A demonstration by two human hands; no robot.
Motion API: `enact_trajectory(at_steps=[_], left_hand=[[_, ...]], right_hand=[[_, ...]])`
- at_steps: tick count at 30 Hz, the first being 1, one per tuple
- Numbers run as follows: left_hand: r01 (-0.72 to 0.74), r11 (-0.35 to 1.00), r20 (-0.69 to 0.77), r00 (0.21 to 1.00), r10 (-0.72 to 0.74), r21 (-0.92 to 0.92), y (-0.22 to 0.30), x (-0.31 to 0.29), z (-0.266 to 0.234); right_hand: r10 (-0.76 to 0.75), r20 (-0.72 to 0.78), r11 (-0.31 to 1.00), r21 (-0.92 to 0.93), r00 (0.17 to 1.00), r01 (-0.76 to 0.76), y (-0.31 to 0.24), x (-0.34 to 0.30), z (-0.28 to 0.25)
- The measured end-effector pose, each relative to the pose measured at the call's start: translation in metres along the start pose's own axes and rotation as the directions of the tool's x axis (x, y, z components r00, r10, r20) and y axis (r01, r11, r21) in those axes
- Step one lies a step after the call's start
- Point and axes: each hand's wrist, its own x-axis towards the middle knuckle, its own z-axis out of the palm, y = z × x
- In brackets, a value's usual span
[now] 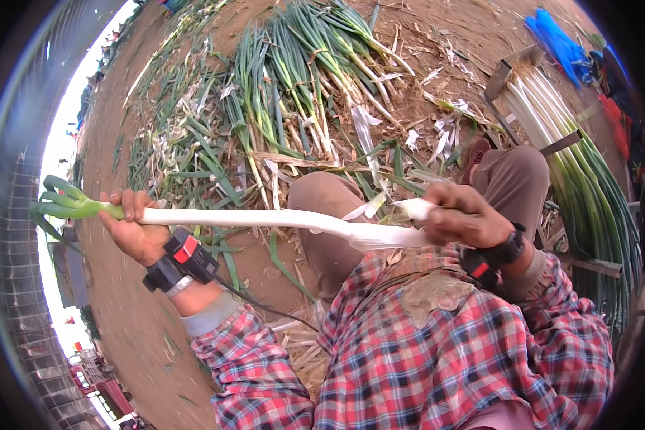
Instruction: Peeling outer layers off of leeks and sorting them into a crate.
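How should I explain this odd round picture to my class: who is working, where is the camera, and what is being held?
There is no machine here: a person works with two bare hands. The single picture comes from a wide fisheye camera on the person's head, looking down, so straight edges bend near the rim. Left in the picture is the person's left.

The left hand grips a long leek-like stalk near its green end; the right hand is closed at its white end, where loose pale layers show. Black devices are strapped to both wrists.

Beyond the knees, a pile of green-topped stalks and scattered leaf scraps lie on bare brown ground. At right, a bundle of white-and-green stalks rests in a metal frame.
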Motion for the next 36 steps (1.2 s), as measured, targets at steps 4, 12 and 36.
enact_trajectory(at_steps=[4,12,36], left_hand=[[-0.061,0.998,-0.051,0.997,0.061,0.0,0.014,0.012,-0.031],[-0.233,0.957,-0.252,0.929,0.273,0.174,0.04,0.011,-0.022],[-0.455,0.817,-0.163,0.83,0.534,0.355,-0.05,-0.054,0.093]], right_hand=[[0.072,-0.16,0.995,-0.053,0.985,-0.081,-0.009,-0.039,-0.036],[-0.213,0.048,0.219,-0.971,0.976,0.095,-0.008,-0.002,-0.034],[-0.574,0.259,0.159,-0.896,0.777,0.415,0.057,0.102,0.045]])
